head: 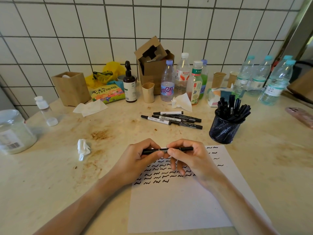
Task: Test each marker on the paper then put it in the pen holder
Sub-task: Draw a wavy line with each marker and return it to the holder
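Note:
Both hands hold one black marker (183, 148) level above the white paper (183, 204). My left hand (140, 160) grips its left end, and my right hand (191, 158) pinches its middle. The marker's right end sticks out past my right fingers. Rows of black squiggles cover the paper's upper half, partly hidden under my hands. Several loose markers (172, 119) lie in a pile on the counter beyond my hands. A black mesh pen holder (223, 131), full of several black markers, stands to the right of that pile.
A crumpled tissue (83, 149) lies left of my hands. Along the tiled wall stand bottles (167, 82), a cardboard box (154, 65), a wooden box (72, 88) and paper cups. A clear jar (13, 131) sits far left, a phone (300, 116) far right.

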